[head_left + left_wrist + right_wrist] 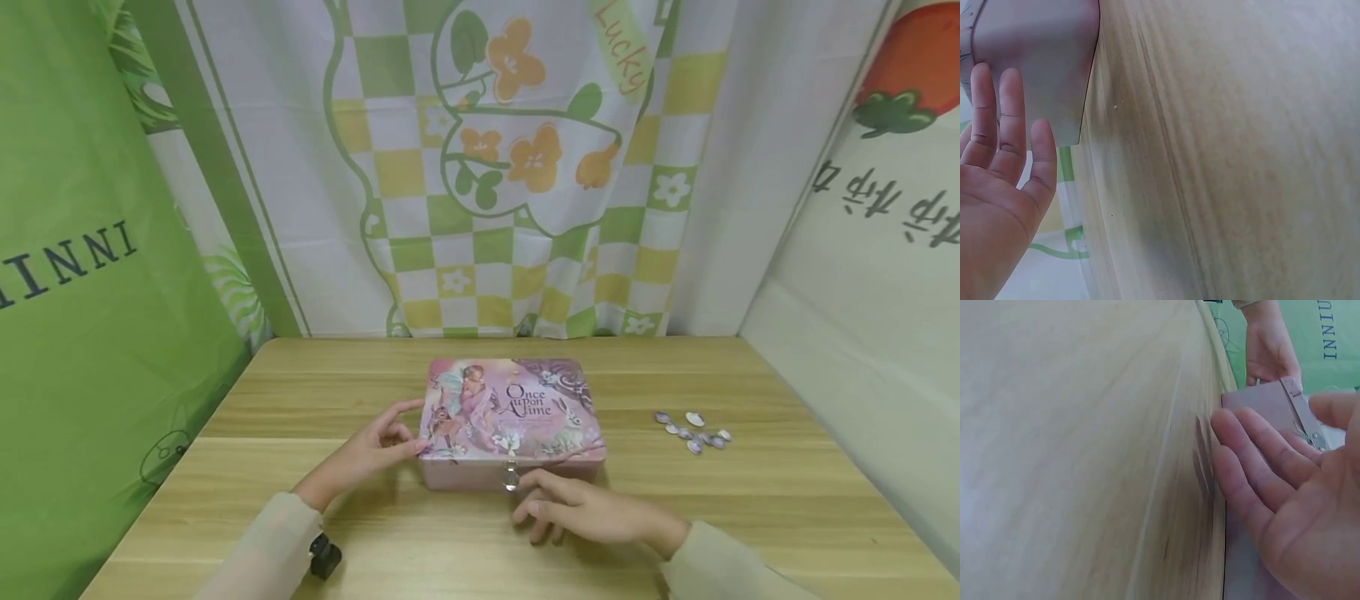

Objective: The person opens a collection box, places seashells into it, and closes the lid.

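Observation:
A pink box (517, 408) with "Once upon a Time" and a fairy printed on its lid lies closed on the wooden table. A metal clasp (511, 476) with a clear knob hangs at the middle of its front. My left hand (375, 446) is at the box's left side, its thumb by the front left corner of the lid and its fingers along the edge. In the left wrist view, the loosely extended fingers (1011, 119) lie against the box's side. My right hand (581, 508) is just right of the clasp, fingers loosely bent, holding nothing; contact with the clasp cannot be made out.
Several small purple and white pieces (695, 434), perhaps shells or buttons, lie scattered on the table (720, 517) to the right of the box. A patterned curtain (517, 275) hangs behind the table's far edge, with a green cloth (112, 333) on the left.

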The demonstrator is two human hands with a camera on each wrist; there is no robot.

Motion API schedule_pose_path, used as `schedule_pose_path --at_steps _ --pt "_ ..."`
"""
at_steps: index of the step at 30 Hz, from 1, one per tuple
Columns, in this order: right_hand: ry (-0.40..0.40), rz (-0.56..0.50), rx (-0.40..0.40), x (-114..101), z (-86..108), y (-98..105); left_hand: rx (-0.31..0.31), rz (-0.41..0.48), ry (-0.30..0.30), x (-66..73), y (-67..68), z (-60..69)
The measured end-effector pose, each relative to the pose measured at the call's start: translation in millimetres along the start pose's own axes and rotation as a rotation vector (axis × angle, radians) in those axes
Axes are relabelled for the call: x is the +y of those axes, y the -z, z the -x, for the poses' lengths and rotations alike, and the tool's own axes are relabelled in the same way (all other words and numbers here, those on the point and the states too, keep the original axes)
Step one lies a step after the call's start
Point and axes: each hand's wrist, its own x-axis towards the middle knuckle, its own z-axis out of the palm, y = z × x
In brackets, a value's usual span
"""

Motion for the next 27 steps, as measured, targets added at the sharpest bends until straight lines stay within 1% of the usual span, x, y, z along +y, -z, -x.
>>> schedule_pose_path --at_steps 3,6,9,12,17,23,27 --pt "-0.001 0.033 0.05 -4.4 -6.2 -3.6 0.002 -0.003 0.005 -0.4 -0.1 0.3" --pt "-0.016 0.043 0.113 -6.7 -13.0 -8.8 0.005 -0.004 0.013 -0.6 -0.2 -0.1" --pt "-0.024 0.027 0.168 -6.5 -19.4 -14.1 0.008 -0.009 0.018 -0.3 -0.2 -0.3" --pt "-0.024 0.003 0.197 -4.0 -24.2 -17.2 0.01 -0.018 0.021 0.4 -0.2 0.0" --pt "-0.039 -0.005 0.208 -1.8 -27.2 -16.5 0.003 -0.032 0.024 2.1 0.2 0.0" --pt "-0.038 0.008 0.197 -3.5 -27.7 -15.1 -0.01 -0.042 0.007 3.8 2.8 -0.3" --pt "-0.036 0.001 0.196 -4.2 -27.3 -14.5 -0.005 -0.054 -0.002 3.5 3.6 -1.3"
